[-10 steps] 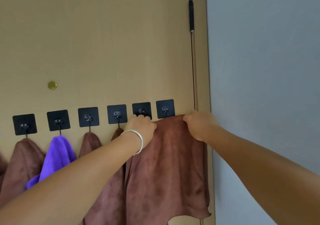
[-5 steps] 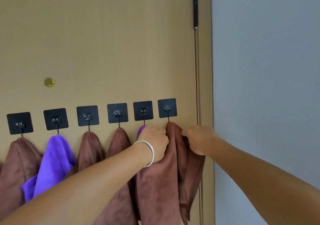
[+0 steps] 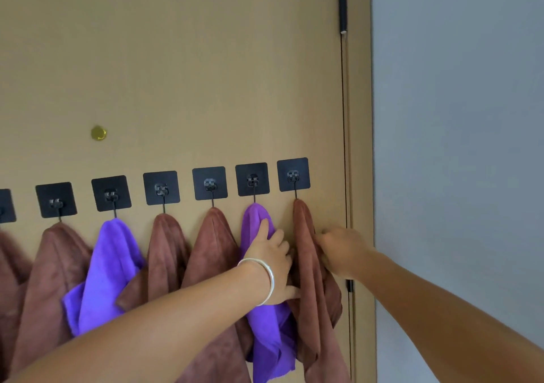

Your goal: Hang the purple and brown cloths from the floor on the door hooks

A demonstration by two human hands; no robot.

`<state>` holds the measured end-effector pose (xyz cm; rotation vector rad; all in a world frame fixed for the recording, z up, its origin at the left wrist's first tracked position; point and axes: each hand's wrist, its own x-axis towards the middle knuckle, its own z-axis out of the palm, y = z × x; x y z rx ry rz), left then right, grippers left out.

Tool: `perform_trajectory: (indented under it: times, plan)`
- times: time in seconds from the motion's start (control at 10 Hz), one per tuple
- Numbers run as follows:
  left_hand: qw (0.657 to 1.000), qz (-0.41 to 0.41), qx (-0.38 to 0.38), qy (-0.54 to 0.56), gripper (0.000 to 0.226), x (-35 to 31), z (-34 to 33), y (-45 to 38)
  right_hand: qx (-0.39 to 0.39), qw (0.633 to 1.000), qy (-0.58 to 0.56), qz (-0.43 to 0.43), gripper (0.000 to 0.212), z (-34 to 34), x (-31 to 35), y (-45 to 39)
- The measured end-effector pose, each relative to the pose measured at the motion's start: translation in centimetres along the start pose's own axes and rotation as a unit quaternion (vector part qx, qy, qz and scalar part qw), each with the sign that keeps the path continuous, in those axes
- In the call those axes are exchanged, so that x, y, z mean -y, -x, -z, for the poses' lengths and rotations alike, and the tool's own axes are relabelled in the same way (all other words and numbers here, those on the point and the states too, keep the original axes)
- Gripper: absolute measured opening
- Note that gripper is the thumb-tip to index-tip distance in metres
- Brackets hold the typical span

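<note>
Door (image 3: 176, 73): tan, flat panel, with a small brass peephole (image 3: 98, 133) left of centre and a black hinge (image 3: 342, 2) at its right edge.

Hooks: a row of black square adhesive hooks across the door, rising slightly toward the right. The rightmost hook (image 3: 293, 174) carries a brown cloth (image 3: 312, 288), hung in a narrow fold. The next hook (image 3: 252, 179) to its left carries a purple cloth (image 3: 266, 326).

Other cloths, right to left: brown cloth on fourth hook (image 3: 212, 253), brown cloth on third hook (image 3: 166, 247), second purple cloth (image 3: 109, 267), then two more brown ones, the last cut off at the frame edge.

My left hand (image 3: 272, 260): fingers extended, lying flat against the purple cloth, thumb reaching to the brown cloth's left edge. Silver bangle (image 3: 266, 279) on the wrist.

My right hand (image 3: 341, 251): fingers curled into the brown cloth's right fold, gripping it just below its hook.

Wall (image 3: 459, 147): grey, right of the door frame.
</note>
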<state>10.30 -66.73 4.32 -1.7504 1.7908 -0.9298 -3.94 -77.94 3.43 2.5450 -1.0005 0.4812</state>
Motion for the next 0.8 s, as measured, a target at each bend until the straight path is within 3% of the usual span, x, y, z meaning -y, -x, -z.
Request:
perform_trajectory:
  times: [0.1,0.4,0.5,0.7,0.8]
  plan:
    - [1.000,-0.021,-0.010,-0.005,0.092,-1.0,-0.9,1.2,-0.013,1.000,0.011,-0.007,0.019,0.2,-0.1,0.0]
    - [0.994,-0.104,-0.030,0.031,0.070,-5.6,-4.4,5.1,-0.032,0.995,0.068,-0.068,0.023,0.2,1.5,1.3]
    - [0.988,-0.110,-0.093,0.063,0.054,-3.7,-5.1,7.0,-0.046,0.987,0.101,-0.114,0.028,1.4,2.2,2.1]
    - [0.977,-0.067,-0.180,0.093,0.047,2.3,-8.5,14.2,-0.139,0.972,0.078,-0.171,0.037,3.4,7.6,3.4]
    - [0.984,-0.010,-0.140,0.110,0.050,6.2,-11.6,19.9,-0.129,0.973,0.085,-0.173,0.041,4.2,13.3,4.0]
